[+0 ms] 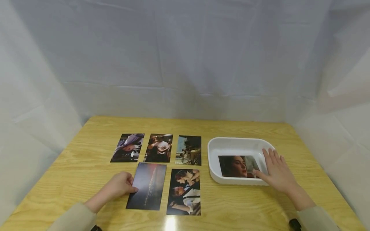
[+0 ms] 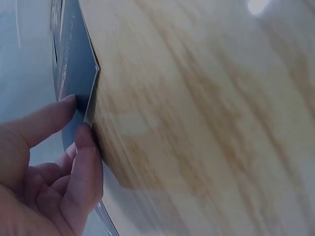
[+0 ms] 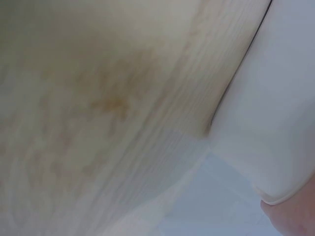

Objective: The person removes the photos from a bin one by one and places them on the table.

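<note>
My left hand (image 1: 119, 185) pinches the left edge of a photo card (image 1: 148, 187) with a dark sky and a pink glow. In the left wrist view, the thumb lies on the face of this photo card (image 2: 79, 54) and a finger is at its edge. On the other side, my right hand (image 1: 278, 170) rests with spread fingers on the right rim of a white tray (image 1: 215, 175). Its thumb reaches inside, close to a photo card (image 1: 235, 166) of a face lying in the tray. The white tray (image 3: 268, 113) fills the right of the right wrist view.
Behind the held card lie three photo cards in a row: one purplish (image 1: 128, 148), one of a couple (image 1: 159, 148) and one of an outdoor scene (image 1: 188, 150). A photo card of two people (image 1: 184, 192) lies beside it. White sheeting (image 1: 185, 64) surrounds the wooden table (image 1: 237, 208).
</note>
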Tool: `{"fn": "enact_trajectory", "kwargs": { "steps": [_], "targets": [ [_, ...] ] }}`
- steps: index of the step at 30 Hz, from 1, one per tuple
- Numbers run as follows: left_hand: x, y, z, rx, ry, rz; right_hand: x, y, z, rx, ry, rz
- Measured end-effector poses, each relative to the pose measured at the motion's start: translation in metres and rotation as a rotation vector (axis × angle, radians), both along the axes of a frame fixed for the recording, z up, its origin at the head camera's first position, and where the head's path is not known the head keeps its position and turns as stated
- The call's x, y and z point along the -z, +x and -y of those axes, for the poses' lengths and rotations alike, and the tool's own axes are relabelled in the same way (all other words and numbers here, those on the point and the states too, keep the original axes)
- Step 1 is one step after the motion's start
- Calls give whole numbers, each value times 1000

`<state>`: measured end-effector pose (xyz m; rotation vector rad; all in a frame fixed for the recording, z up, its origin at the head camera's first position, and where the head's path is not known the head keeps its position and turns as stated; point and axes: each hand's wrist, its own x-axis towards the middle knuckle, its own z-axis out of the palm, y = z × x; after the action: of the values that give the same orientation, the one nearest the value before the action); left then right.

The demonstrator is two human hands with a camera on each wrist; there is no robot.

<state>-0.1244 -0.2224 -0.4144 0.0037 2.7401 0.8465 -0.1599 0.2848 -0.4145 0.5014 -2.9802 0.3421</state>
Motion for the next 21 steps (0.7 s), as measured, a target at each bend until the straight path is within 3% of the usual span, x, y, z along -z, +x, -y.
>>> {"fn": "enact_trajectory", "kwargs": {
  "steps": [10, 16, 21],
  "targets": [
    [-3, 2, -5, 87, -85, -43, 0, 1, -1, -2, 14, 2],
    [-4, 4, -7, 123, -126, -108, 0, 1, -1, -2, 11, 3],
    [-8, 4, -7, 119, -164, -49, -1, 1, 0, -2, 17, 5]
  ]
}}
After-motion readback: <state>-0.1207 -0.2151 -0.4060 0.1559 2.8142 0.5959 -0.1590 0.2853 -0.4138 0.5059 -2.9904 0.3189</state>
